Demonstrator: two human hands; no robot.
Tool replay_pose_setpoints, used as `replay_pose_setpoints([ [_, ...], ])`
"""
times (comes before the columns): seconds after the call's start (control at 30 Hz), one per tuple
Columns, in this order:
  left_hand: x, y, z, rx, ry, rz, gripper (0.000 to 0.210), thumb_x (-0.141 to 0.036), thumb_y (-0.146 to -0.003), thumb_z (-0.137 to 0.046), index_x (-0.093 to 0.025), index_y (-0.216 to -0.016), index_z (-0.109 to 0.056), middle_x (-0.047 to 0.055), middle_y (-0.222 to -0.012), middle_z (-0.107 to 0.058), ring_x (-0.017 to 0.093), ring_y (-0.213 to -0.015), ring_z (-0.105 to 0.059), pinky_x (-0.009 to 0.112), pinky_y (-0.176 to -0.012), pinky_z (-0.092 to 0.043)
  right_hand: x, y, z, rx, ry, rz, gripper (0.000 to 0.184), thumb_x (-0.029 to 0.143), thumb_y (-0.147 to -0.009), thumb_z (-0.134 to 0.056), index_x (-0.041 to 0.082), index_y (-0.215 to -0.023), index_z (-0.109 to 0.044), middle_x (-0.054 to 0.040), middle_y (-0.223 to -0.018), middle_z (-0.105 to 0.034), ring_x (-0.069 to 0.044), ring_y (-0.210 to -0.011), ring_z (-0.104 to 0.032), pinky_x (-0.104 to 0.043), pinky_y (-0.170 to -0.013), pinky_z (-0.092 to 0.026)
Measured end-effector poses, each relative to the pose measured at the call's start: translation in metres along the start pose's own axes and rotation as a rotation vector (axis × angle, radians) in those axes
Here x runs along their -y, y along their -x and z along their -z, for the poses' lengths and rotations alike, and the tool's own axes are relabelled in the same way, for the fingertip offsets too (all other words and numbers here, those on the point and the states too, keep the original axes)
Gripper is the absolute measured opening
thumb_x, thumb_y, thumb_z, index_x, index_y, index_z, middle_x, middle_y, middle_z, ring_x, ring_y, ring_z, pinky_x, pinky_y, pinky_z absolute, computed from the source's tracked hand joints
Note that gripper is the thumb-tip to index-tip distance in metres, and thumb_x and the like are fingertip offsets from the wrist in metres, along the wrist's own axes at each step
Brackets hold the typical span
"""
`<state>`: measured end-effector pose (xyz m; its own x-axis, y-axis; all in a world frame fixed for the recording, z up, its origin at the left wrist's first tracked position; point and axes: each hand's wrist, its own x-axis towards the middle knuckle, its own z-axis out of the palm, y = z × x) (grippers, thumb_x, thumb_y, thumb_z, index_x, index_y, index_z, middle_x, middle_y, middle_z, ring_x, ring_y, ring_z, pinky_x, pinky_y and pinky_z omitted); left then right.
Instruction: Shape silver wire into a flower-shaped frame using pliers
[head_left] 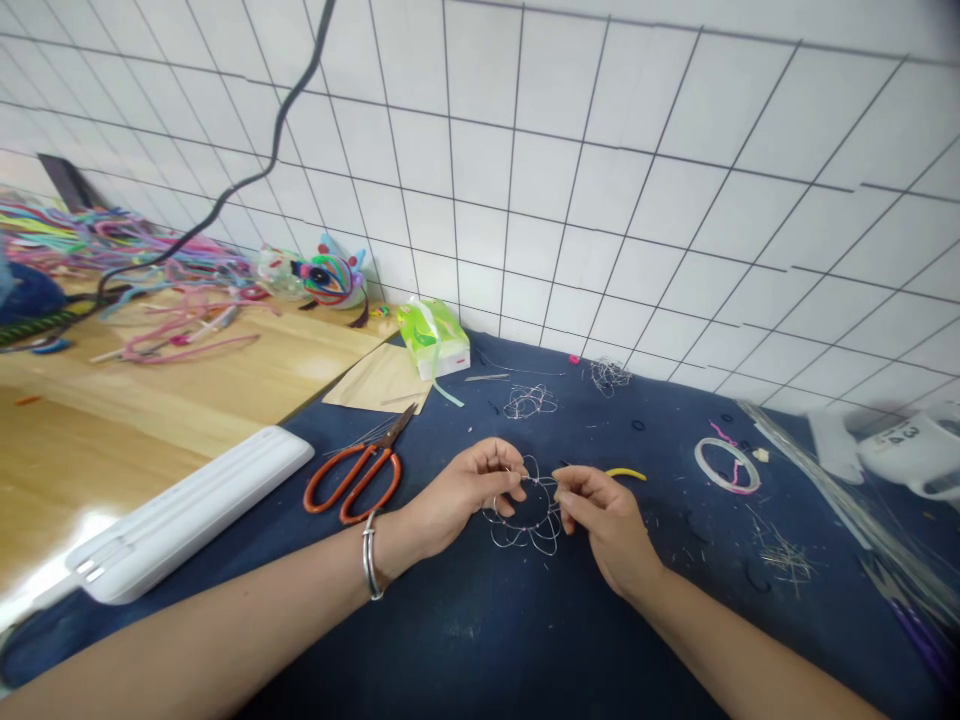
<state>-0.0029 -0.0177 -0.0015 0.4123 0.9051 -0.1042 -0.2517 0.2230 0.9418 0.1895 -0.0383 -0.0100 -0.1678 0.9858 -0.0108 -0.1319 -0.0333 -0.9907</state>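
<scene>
Between my two hands is a ring of thin silvery wire [523, 526] bent into several petal-like loops. My left hand [480, 480] pinches its upper left side between thumb and fingers. On the upper right side, my right hand [600, 515] has its thumb and fingertips closed on the wire. A yellow curved handle [626, 473] shows just behind the right hand; the rest of that tool is hidden. Left of my left hand lie scissors with orange handles [352, 480], their blades nearly together. Farther back rests another looped wire piece [530, 401].
A white power strip [195, 510] lies at left, near a green tissue pack [433, 335] on brown paper [379, 380]. To the right are a roll of tape [727, 466], wire scraps [784, 556], long wire strands [817, 480] and a white mug [911, 455]. A tiled wall [570, 180] stands behind.
</scene>
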Motion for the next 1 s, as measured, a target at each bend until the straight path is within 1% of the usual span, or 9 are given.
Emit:
replay_pose_setpoints([
  [0.23, 0.0050, -0.0027, 0.0023, -0.012, 0.030, -0.018, 0.024, -0.019, -0.075, -0.060, -0.018, -0.098, -0.052, 0.003, -0.089, -0.056, 0.012, -0.073, -0.058, 0.022, -0.059, -0.047, -0.0002, -0.0003, -0.0007, 0.000, -0.004, -0.013, 0.017, 0.025, -0.074, -0.062, 0.020, -0.090, -0.062, 0.0001, -0.075, -0.055, -0.009, -0.056, -0.046, -0.025, -0.052, -0.039],
  [0.43, 0.0037, -0.0027, 0.0017, -0.018, 0.031, -0.025, 0.035, -0.019, -0.075, -0.061, -0.019, -0.108, -0.049, 0.003, -0.087, -0.058, 0.014, -0.075, -0.058, 0.023, -0.060, -0.046, 0.0002, -0.0002, -0.0002, 0.000, -0.017, -0.032, 0.018, 0.027, -0.074, -0.062, 0.020, -0.091, -0.062, 0.0002, -0.073, -0.055, -0.010, -0.056, -0.047, -0.026, -0.052, -0.040],
  [0.6, 0.0036, -0.0026, 0.0016, -0.020, 0.006, -0.023, 0.030, -0.019, -0.075, -0.061, -0.018, -0.105, -0.053, 0.003, -0.086, -0.058, 0.013, -0.077, -0.058, 0.023, -0.062, -0.045, -0.0013, -0.0008, 0.0005, -0.003, -0.016, -0.037, 0.018, 0.027, -0.074, -0.062, 0.019, -0.091, -0.062, 0.0005, -0.071, -0.054, -0.009, -0.055, -0.047, -0.026, -0.052, -0.040],
  [0.77, 0.0025, -0.0036, 0.0025, -0.026, -0.010, -0.045, 0.039, -0.019, -0.074, -0.063, -0.019, -0.111, -0.051, 0.003, -0.086, -0.059, 0.014, -0.077, -0.058, 0.024, -0.064, -0.045, -0.0022, -0.0014, 0.0020, -0.006, 0.001, -0.040, 0.018, 0.028, -0.075, -0.062, 0.019, -0.091, -0.062, 0.0017, -0.067, -0.054, -0.009, -0.053, -0.047, -0.025, -0.052, -0.039],
  [0.93, -0.0001, -0.0037, 0.0030, -0.011, -0.088, -0.060, 0.028, -0.020, -0.074, -0.062, -0.017, -0.101, -0.055, 0.004, -0.086, -0.060, 0.014, -0.079, -0.057, 0.026, -0.068, -0.044, -0.0016, -0.0009, 0.0022, 0.042, 0.039, -0.075, 0.020, 0.031, -0.079, -0.058, 0.018, -0.094, -0.061, 0.0040, -0.055, -0.051, -0.009, -0.046, -0.044, -0.024, -0.048, -0.037],
  [1.0, -0.0027, -0.0017, 0.0019, -0.020, -0.169, -0.074, 0.028, -0.020, -0.075, -0.061, -0.018, -0.102, -0.056, 0.003, -0.087, -0.061, 0.014, -0.079, -0.057, 0.027, -0.072, -0.043, -0.0014, -0.0006, 0.0019, 0.054, 0.062, -0.090, 0.023, 0.033, -0.079, -0.056, 0.017, -0.095, -0.061, 0.0045, -0.051, -0.050, -0.008, -0.044, -0.043, -0.023, -0.046, -0.037],
])
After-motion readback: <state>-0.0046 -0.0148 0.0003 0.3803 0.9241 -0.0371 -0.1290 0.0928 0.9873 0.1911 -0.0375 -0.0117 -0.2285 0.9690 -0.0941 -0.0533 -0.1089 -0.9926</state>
